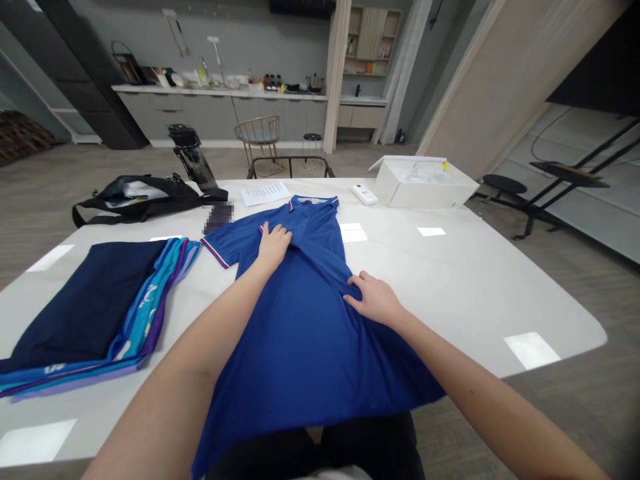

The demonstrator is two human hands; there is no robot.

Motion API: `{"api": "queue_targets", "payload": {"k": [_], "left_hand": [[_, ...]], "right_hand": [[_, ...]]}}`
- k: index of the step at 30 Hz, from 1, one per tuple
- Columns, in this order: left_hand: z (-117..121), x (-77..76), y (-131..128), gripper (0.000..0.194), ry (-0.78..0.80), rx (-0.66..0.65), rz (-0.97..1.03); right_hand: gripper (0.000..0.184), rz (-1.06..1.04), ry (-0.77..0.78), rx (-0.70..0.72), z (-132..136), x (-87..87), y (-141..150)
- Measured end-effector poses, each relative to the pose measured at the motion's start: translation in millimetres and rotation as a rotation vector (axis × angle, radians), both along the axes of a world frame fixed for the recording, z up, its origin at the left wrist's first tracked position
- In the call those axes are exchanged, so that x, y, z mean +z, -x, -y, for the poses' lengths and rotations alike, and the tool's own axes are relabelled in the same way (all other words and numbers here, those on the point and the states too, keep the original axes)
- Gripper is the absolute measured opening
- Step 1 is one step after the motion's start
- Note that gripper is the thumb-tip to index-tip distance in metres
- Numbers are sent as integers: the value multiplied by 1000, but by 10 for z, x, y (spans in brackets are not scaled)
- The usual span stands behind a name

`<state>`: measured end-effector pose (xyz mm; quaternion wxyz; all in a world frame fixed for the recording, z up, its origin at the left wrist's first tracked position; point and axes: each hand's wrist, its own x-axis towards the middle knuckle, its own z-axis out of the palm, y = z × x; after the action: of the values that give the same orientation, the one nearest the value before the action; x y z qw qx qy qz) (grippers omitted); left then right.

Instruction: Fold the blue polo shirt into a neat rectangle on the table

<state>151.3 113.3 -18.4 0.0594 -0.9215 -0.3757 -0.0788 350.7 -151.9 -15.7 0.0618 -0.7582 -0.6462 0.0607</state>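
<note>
A blue polo shirt (300,347) lies spread on the white table with its collar away from me. Its lower hem hangs over the near edge toward my lap. The right side is folded over the body, and one sleeve with a striped cuff points left. My left hand (273,248) presses on the upper chest with curled fingers gripping the folded cloth near a striped cuff. At the right side edge, my right hand (377,298) pinches the fabric between thumb and fingers. To the left lies a stack of folded clothes (95,300), dark navy on top.
On the white table (500,287) stand an open white box (415,187), a small white device (365,195), a printed paper (265,193), a black bag (145,197) and a dark bottle (193,157). A chair (290,160) stands behind the far edge.
</note>
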Motion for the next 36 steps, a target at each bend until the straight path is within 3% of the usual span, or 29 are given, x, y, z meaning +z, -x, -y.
{"api": "queue_targets", "payload": {"k": [3,5,8,11,14,17,22,25,29,31,36], "left_hand": [[306,35,-29,59,33,-31,4],[667,58,-113,60,72,-214,42],[1325,57,-279,43,69,-508,79],[1868,-14,-406,31,25,-672,49],[2158,-102,-463,24,14,-727,46],[2323,-137,-488,24,35,-784,49],[2729,-87,-520,26,55,-892,31],[2991,-46,-502,22,74,-858,90],[3185,32,-383,13,116,-706,266],[3233,77,-267,14,155,-653,377],[3284,120,202,23,263,-575,599]], "right_hand": [[31,25,8,-52,212,-47,96],[31,45,-17,-78,341,-63,144],[29,74,-34,-141,580,-46,170],[31,88,-18,-220,927,-4,152],[37,102,10,-249,1345,24,149],[30,135,15,-255,1694,19,192],[12,139,-60,-249,1918,-6,257],[16,12,-192,-219,1965,37,283],[25,-77,-355,-143,2074,68,386],[39,-42,-384,-152,2125,-11,461],[24,-109,-501,-291,2213,-378,631]]}}
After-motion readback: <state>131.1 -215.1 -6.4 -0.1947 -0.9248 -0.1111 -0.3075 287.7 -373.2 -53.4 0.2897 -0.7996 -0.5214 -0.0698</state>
